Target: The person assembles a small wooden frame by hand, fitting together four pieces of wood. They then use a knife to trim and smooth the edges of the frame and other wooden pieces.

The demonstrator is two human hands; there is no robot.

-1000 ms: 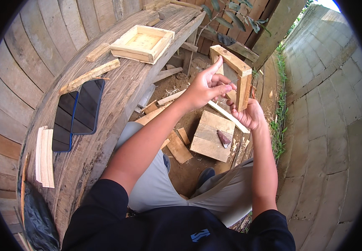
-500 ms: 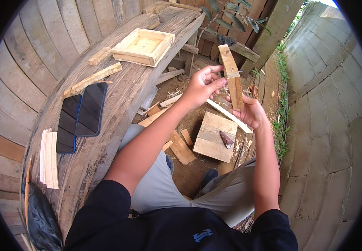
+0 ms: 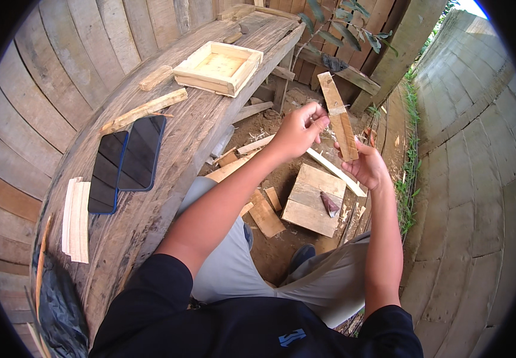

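Observation:
My right hand [image 3: 370, 168] grips the lower end of a narrow wooden block [image 3: 345, 132], thumb on one side and fingers on the other. The block tilts up and away, with a seam across its middle and a small shiny spot near that seam. Just left of the seam is my left hand [image 3: 301, 131], its fingers curled and thumb pressed in. Whatever its fingertips pinch is hidden or too small to make out. Below the hands, a square wooden board [image 3: 306, 206] carries a folded piece of dark reddish sandpaper-like sheet [image 3: 329, 204].
On the long wooden bench [image 3: 168, 155] at left stand a shallow wooden box [image 3: 243, 80], two dark phones [image 3: 141, 154], wood strips [image 3: 76, 221] and a stick [image 3: 144, 111]. Offcuts [image 3: 265, 213] and shavings litter the dirt floor. A block wall [image 3: 461, 179] rises at right; leafy branches [image 3: 344, 30] hang ahead.
The block has turned slightly, showing more of its flat face. My left hand's fingers have closed further and drawn to the block's edge. The whole view has shifted a little.

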